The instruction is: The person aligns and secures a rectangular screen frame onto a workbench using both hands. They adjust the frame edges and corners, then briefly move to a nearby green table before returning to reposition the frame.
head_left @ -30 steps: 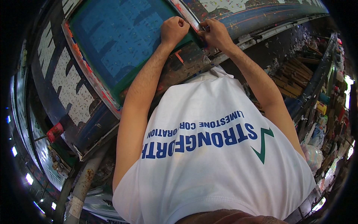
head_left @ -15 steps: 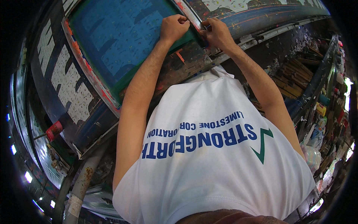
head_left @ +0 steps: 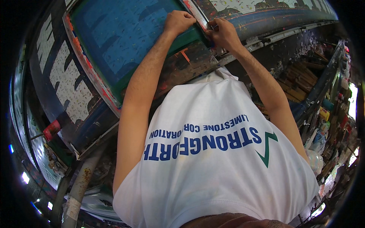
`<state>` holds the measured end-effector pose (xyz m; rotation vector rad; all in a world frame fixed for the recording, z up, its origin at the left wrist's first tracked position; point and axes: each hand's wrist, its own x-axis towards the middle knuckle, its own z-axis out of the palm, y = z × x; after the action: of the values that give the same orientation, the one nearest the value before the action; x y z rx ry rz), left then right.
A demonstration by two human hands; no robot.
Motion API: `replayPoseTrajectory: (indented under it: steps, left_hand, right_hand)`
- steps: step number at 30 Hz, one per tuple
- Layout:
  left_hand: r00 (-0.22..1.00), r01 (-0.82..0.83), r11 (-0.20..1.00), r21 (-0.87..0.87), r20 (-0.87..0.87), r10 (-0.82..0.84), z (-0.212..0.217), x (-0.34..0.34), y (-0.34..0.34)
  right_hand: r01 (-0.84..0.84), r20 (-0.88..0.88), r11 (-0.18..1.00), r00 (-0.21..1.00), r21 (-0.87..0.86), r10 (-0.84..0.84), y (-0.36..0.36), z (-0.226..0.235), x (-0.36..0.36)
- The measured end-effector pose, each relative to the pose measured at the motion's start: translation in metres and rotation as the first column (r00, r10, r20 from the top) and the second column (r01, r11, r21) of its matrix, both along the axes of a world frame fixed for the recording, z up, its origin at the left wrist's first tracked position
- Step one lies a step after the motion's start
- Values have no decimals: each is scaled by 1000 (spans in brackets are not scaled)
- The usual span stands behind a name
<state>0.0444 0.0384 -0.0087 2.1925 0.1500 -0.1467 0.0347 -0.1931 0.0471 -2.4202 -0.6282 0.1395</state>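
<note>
A screen-printing frame (head_left: 80,51) with blue mesh (head_left: 125,34) and a green border lies on the long printing table at the upper left. Its rails are smeared with orange and red paint. My left hand (head_left: 178,21) is closed near the frame's right corner, over the mesh edge, thumb and fingers pinched together. Just across the right rail, my right hand (head_left: 224,33) is also closed, its fingertips bent toward the rail. Whatever lies between the fingers of either hand is too small or hidden to name.
Printed white fabric with dark shapes (head_left: 72,91) covers the table left of the frame. A red cylinder on a rod (head_left: 51,130) juts out at the left. Wooden strips (head_left: 298,81) are piled below the table's right side. A rusty pipe (head_left: 84,178) stands at lower left.
The whole view has shifted slightly. My left hand sits a little higher in the picture, and my right hand a little farther right. Both remain closed beside the rail.
</note>
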Motion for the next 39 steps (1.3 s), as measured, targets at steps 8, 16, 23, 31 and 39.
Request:
replayPoseTrajectory:
  steps: [8,16,23,31,39]
  left_hand:
    - [991,-21,996,83,134,10,1,-9,-11]
    - [972,-38,996,79,234,19,-3,-15,-12]
    - [962,-12,998,62,273,-5,-1,-19,-6]
    - [966,5,996,86,255,-27,3,-19,-3]
    - [991,90,989,115,92,-101,11,-10,10]
  right_hand:
    - [18,-20,1000,1000,0,-18,-1,0,-3]
    - [1,3,1000,1000,-1,-1,0,1,-3]
    - [-87,-43,972,996,-221,79,-1,7,19]
    - [-250,300,942,902,-222,310,44,3,54]
    - [-311,246,759,818,-572,520,83,10,69]
